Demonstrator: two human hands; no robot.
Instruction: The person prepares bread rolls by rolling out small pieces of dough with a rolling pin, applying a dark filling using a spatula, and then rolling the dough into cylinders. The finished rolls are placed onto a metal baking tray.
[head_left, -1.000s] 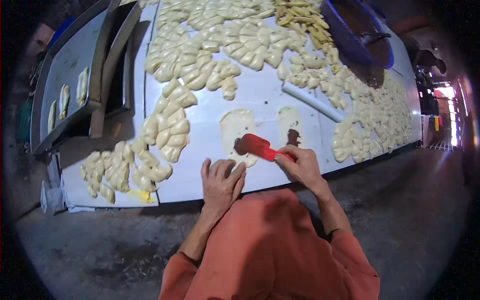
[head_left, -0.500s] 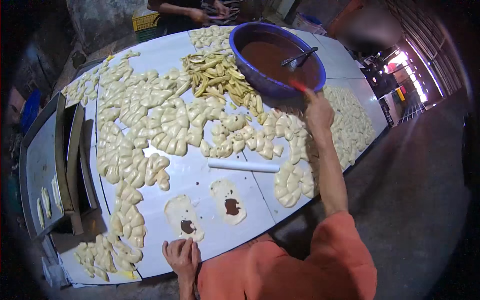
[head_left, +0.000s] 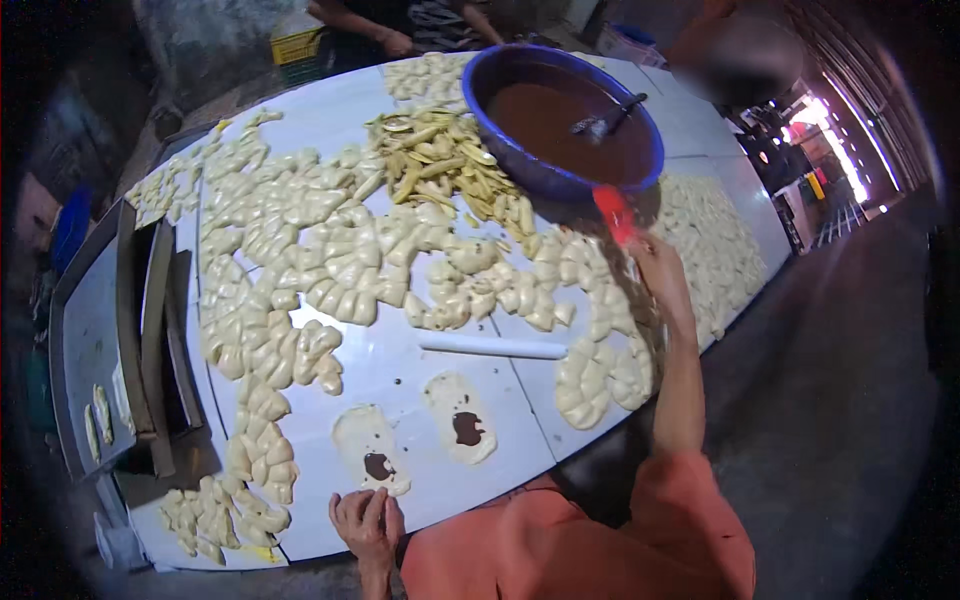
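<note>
My right hand (head_left: pixel 658 268) is closed on a red spatula-like tool (head_left: pixel 614 213), blurred by motion, just off the near rim of a large blue basin (head_left: pixel 650 165). Brown chocolate-like sauce (head_left: pixel 545 125) fills the basin, and a dark-handled utensil (head_left: pixel 610 118) rests in it. Two flattened pieces of dough lie before me: the left dough sheet (head_left: pixel 352 432) and the right dough sheet (head_left: pixel 446 396), each with a dark brown blob toward its near end. Beside the left sheet's near edge, my left hand (head_left: pixel 368 522) rests with fingers bent and slightly apart, holding nothing visible.
A white rolling rod (head_left: pixel 492 346) lies beyond the sheets. Many pale dough pieces (head_left: pixel 340 250) cover the white table (head_left: pixel 460 500). Sliced yellowish fruit (head_left: pixel 435 165) is heaped beside the basin. Metal trays (head_left: pixel 90 330) stand at left. Across the table, another person's hand (head_left: pixel 398 44) shows.
My right hand has drawn the red tool away from over the basin, toward me and slightly right. My left hand stays by the left dough sheet. The view has shifted slightly.
</note>
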